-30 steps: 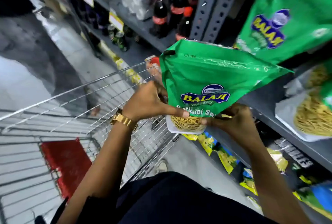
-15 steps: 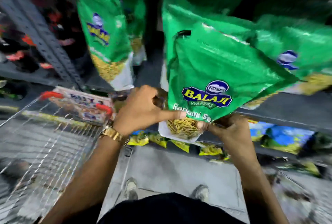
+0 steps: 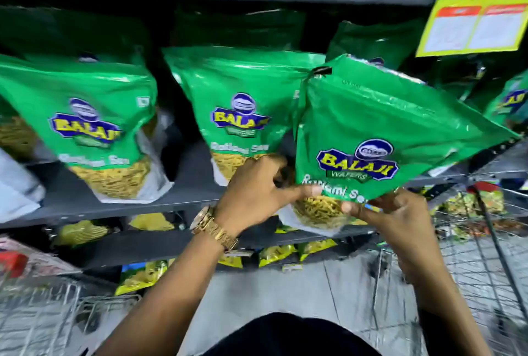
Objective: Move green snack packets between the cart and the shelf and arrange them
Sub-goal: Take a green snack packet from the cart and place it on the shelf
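I hold one green snack packet (image 3: pixel 380 133) with both hands by its lower end, tilted to the right in front of the dark shelf (image 3: pixel 114 201). My left hand (image 3: pixel 257 187), with a gold watch on the wrist, pinches its bottom left corner. My right hand (image 3: pixel 391 213) grips its bottom right. On the shelf behind stand more green packets: one at the left (image 3: pixel 94 115) and one in the middle (image 3: pixel 243 107), with others in the dark behind them. A wire cart (image 3: pixel 37 310) shows at the lower left.
A second wire cart (image 3: pixel 485 255) with mixed goods stands at the right. Yellow snack packets (image 3: pixel 274 253) fill the lower shelf. A yellow price sign (image 3: pixel 474 27) hangs at the top right. Grey floor (image 3: pixel 285 293) lies between my legs and the shelf.
The view has swung right, from the cart to face the shelf squarely. The held packet has come up close to the standing packets, with both hands in the same grip.
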A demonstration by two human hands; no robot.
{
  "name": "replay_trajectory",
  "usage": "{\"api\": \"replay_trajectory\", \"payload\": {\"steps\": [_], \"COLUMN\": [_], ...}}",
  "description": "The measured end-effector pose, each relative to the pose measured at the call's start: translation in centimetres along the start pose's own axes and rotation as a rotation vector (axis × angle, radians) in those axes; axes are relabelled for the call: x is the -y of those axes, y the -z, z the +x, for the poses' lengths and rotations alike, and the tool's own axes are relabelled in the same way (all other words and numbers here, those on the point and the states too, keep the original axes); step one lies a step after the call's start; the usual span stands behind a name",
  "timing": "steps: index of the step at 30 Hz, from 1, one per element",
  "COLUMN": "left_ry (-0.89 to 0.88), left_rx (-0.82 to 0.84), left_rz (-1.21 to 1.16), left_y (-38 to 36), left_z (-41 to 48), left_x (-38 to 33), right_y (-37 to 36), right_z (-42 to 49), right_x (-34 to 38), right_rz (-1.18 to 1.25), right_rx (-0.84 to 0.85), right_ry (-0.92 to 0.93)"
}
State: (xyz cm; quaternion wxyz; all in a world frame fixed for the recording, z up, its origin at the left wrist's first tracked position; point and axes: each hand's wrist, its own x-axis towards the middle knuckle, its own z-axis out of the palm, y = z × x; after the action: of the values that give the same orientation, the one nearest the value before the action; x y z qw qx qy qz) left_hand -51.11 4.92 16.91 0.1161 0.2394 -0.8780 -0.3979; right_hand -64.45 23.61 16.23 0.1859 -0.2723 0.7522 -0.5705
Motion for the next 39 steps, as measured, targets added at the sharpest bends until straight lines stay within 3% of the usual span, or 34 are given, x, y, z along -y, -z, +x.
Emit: {"api": "replay_trajectory", "payload": {"steps": [10, 23, 26, 33, 36, 39], "left_ry": [0.123, 0.193, 0.205, -0.04, -0.154, -0.386], "left_rx": [-0.069, -0.133, -0.248, -0.645, -0.705, -0.649], "left_rz": [-0.334, -0.515, -0.532, -0.439, -0.385, -0.283], "left_y": [-7.0, -7.8, -8.3, -11.4, -13.5, -15.9], "left_z": [9.6, 10.9, 10.5, 7.7, 6.3, 5.6], "left_x": [-2.9, -3.1, -3.3, -4.8, -6.0, -7.2], "right_y": [5.5, 4.3, 3.8, 5.2, 8.2, 12.4], "right_z": [8.9, 11.5, 10.8, 7.8, 7.4, 8.7], "right_x": [-3.4, -4.5, -4.2, -3.4, -3.6, -4.3], "right_rz": [-0.061, -0.065, -0.099, -0.112, -0.086, -0.09], "right_rx": [-0.046, -0.055, -0.126, -0.29, -0.357, -0.448], "right_ry": [0.03, 0.05, 0.064, 0.104, 0.108, 0.156]}}
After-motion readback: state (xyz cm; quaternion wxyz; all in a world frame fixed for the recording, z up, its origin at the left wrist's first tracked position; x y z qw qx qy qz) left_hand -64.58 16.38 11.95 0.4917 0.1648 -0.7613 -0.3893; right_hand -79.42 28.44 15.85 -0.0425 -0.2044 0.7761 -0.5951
